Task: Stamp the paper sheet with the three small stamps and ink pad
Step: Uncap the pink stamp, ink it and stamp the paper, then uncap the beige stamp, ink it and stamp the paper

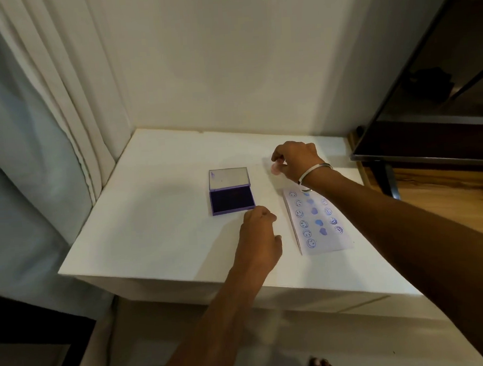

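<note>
Paper sheet [317, 223] lies between curled left grip [259, 232] and right grip [295, 158], seemingly pinching a stamp [275, 169].

I see the table [159, 244] filling the middle of the frame, with the wall behind it and a curtain [46, 110] at the left. The ink pad [231, 191] lies open at centre. The paper sheet [317, 220] lies to its right. My left hand [259, 238] sits between them, lower; my right hand [297, 159] is above the sheet.
</note>
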